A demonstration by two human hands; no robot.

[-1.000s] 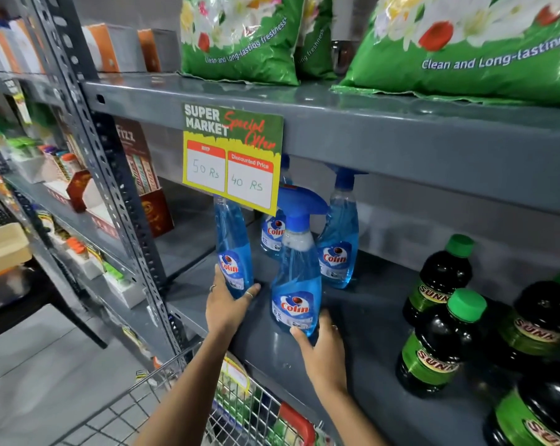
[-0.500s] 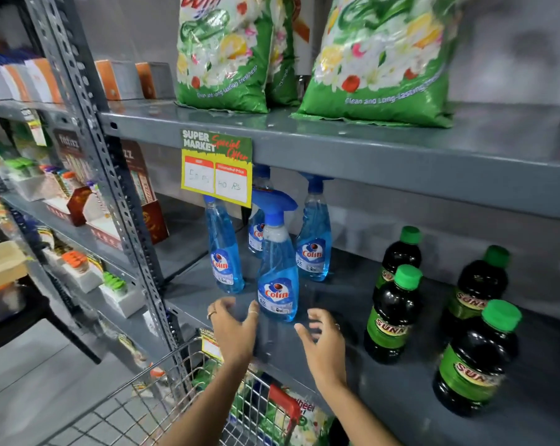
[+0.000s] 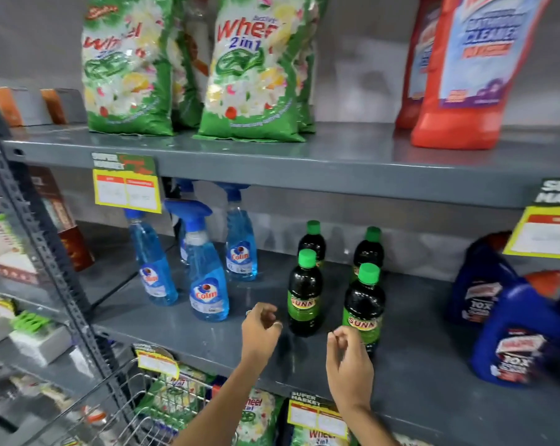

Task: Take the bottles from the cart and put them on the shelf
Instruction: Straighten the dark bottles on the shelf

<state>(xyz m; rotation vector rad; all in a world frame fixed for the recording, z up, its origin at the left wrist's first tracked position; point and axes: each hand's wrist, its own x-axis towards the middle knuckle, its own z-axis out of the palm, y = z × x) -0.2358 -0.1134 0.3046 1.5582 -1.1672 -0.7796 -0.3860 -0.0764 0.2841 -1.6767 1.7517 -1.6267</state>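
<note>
Several blue Colin spray bottles stand upright on the grey middle shelf [image 3: 182,329]; the front one [image 3: 208,278] is nearest me. To their right stand several dark bottles with green caps [image 3: 305,300]. My left hand [image 3: 261,329] hovers over the shelf between the front spray bottle and the dark bottles, fingers curled, holding nothing. My right hand [image 3: 349,362] is in front of the nearest dark bottle [image 3: 364,313], fingers loosely curled, empty. The wire cart [image 3: 134,410] shows at the bottom left, below the shelf edge.
Green Wheel detergent bags [image 3: 249,75] and red cleaner jugs [image 3: 465,75] fill the upper shelf. Blue jugs [image 3: 510,342] stand at the right of the middle shelf. Yellow price tags [image 3: 126,191] hang from shelf edges. A slotted upright post [image 3: 47,259] stands left.
Both hands let go of the front spray bottle, which stays standing, and moved right toward the dark bottles. The view shifted right and pulled back.
</note>
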